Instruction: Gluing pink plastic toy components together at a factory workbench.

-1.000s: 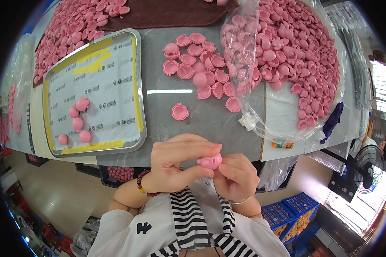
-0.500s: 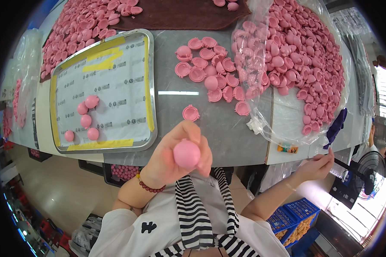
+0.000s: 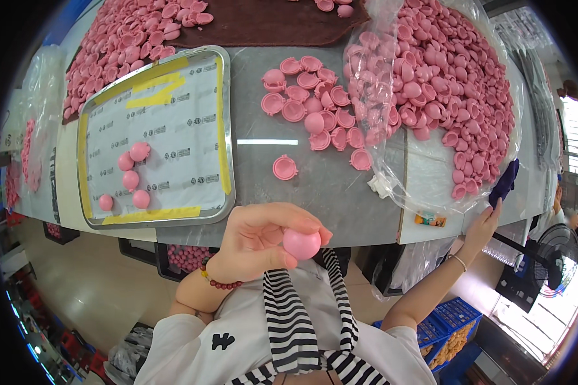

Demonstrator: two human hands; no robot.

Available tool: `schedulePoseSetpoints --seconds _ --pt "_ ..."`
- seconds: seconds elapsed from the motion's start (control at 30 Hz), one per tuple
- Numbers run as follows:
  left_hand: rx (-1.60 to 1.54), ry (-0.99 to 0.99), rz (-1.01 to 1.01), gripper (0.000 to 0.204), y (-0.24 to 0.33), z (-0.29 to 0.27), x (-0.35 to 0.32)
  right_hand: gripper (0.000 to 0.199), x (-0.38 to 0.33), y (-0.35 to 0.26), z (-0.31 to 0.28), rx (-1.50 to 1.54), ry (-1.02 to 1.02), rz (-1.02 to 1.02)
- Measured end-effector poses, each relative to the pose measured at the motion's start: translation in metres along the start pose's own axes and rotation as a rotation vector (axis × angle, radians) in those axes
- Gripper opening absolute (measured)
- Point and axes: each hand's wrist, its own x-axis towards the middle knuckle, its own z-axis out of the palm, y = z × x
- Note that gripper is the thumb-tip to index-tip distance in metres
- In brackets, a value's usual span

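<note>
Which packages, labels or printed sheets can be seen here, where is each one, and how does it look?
Printed sheet: lines the metal tray at left; pale, small dark marks in rows, yellow tape strips.
Clear plastic bag: lies open at right on the table, holding pink caps.
Small label: table edge at right; oblong, orange and dark.
Blue crates: on the floor, lower right.

The person wore a white short-sleeved top with a black-and-white striped panel, a dark red beaded bracelet (image 3: 219, 280), and a thin bangle (image 3: 456, 260).
</note>
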Motion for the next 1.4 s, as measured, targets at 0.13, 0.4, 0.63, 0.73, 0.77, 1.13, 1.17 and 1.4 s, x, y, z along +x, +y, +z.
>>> schedulePoseSetpoints --seconds 0.13,0.4,0.63,0.73,0.77,1.13,1.17,1.4 --pt "-0.055 -0.188 0.018 0.044 0.001 -0.007 -0.001 0.026 -0.031 -0.049 -0.038 0.347 0.307 0.121" --pt "0.054 0.053 -0.138 0.05 -0.003 0.009 0.006 0.025 -0.098 -0.188 -0.042 0.506 -0.316 -0.587" --pt "-0.061 -0.05 -0.029 0.044 -0.015 0.01 0.005 0.028 -0.082 -0.19 -0.06 0.839 -0.382 -0.487" --pt "0.056 -0.043 -0.031 0.038 -0.015 0.017 0.012 0.033 -0.087 -0.207 -0.079 1.194 -0.39 -0.594" --pt "0.058 -0.048 -0.037 0.038 -0.015 0.017 0.012 0.034 -0.085 -0.212 -0.081 1.247 -0.418 -0.695" --pt "0.035 -0.018 -0.088 0.037 -0.029 0.026 0.01 0.035 -0.103 -0.211 -0.077 1.209 -0.234 -0.848" --pt "-0.02 -0.013 -0.095 0.037 -0.031 0.025 0.011 0.034 -0.104 -0.209 -0.077 1.227 -0.266 -0.774" --pt "-0.058 0.006 -0.04 0.046 -0.029 0.036 0.022 0.027 -0.101 -0.186 -0.077 1.146 -0.313 -0.625"
